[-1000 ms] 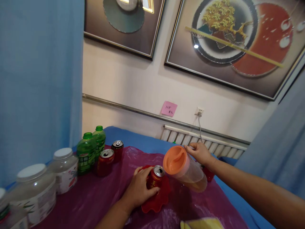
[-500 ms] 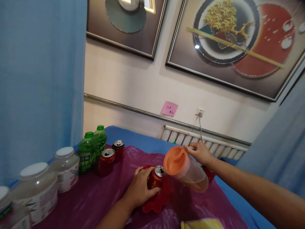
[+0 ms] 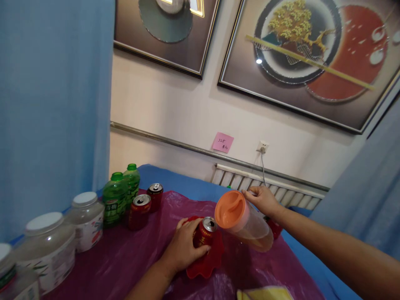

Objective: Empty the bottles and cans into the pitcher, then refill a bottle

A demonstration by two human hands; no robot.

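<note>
My left hand [image 3: 184, 246] is wrapped round a red drink can [image 3: 206, 234], which has an opened silver top. Beneath the can lies a red scallop-edged mat [image 3: 203, 268]. A clear plastic pitcher [image 3: 254, 233] with an orange lid [image 3: 230, 209] is tilted left, its lid close beside the can's top. My right hand [image 3: 262, 202] grips the pitcher at its far side, where the handle is mostly hidden. Some liquid shows inside the pitcher. I cannot make out any stream between lid and can.
Left of my hands stand two more red cans [image 3: 139, 212], green bottles [image 3: 115, 202] and several white-lidded jars [image 3: 50, 250] on a purple plastic sheet [image 3: 106, 266]. A yellow cloth-like item [image 3: 265, 293] lies at the front edge. Behind are a radiator [image 3: 237, 179] and a wall pipe [image 3: 175, 143].
</note>
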